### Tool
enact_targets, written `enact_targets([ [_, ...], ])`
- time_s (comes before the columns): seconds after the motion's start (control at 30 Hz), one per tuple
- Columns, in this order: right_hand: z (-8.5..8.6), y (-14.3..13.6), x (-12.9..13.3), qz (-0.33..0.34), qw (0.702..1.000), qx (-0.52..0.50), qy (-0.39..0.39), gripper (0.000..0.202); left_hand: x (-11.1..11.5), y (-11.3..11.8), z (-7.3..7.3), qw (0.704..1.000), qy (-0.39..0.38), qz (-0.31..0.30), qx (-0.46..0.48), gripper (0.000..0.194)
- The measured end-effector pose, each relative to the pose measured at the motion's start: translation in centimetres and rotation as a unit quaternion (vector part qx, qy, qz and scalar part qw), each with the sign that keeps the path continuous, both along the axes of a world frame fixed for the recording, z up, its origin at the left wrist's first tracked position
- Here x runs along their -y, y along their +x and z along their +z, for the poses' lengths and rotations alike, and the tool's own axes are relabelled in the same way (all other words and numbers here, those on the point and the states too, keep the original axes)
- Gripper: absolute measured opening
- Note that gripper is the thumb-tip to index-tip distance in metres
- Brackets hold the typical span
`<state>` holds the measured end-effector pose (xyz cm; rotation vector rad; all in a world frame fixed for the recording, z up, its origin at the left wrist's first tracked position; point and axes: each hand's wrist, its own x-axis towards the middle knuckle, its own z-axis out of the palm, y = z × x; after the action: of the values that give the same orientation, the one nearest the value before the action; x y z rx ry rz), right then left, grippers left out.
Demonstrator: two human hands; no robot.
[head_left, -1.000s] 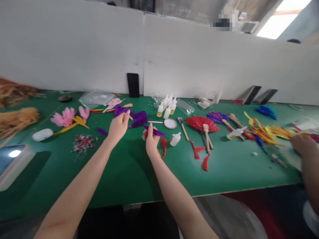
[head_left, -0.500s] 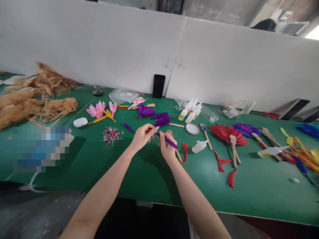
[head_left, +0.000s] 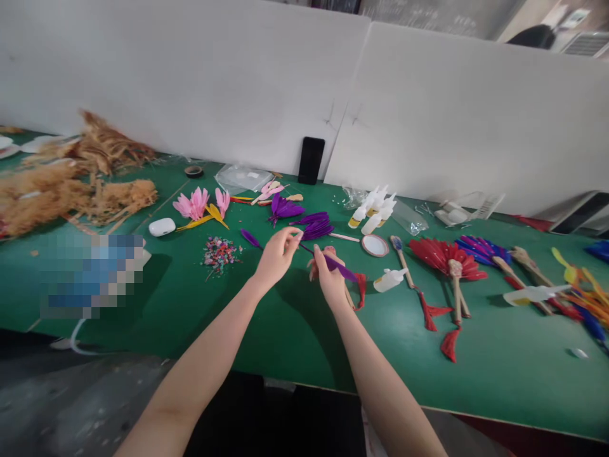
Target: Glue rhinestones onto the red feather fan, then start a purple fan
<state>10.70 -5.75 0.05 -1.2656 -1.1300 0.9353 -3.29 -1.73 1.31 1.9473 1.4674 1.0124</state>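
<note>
My right hand [head_left: 329,279] is closed on a purple feather [head_left: 343,270], whose blade points right and whose thin stem points left toward the other hand. My left hand [head_left: 276,255] is in a pinch just left of that stem; what its fingertips hold, if anything, is too small to make out. Beyond the hands lie a fan of purple feathers [head_left: 314,225] and a purple feather bunch [head_left: 284,208]. Another purple feather [head_left: 250,238] rests left of my left hand. Partly behind my right hand is a wooden handle with a red tassel [head_left: 361,291].
Small multicoloured pieces [head_left: 221,254] are heaped on the green table [head_left: 266,330]. White glue bottles [head_left: 373,212], a loose glue bottle [head_left: 390,280], a round mirror [head_left: 375,245] and a red feather fan [head_left: 447,257] lie right. Pink feathers [head_left: 192,204] lie left; a phone [head_left: 311,160] leans behind.
My hands have drawn slightly apart, and more of the feather's stem shows between them. My right hand still holds the purple feather. The whole view has shifted a little.
</note>
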Motion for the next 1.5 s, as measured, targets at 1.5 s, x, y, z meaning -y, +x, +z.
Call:
enact_targets([
  [1.5,0.4,2.4,-0.6,-0.103,0.993,-0.055,0.022,0.042,-3.3,-0.1,-1.1,0.892,-0.077,0.143,-0.421,0.049],
])
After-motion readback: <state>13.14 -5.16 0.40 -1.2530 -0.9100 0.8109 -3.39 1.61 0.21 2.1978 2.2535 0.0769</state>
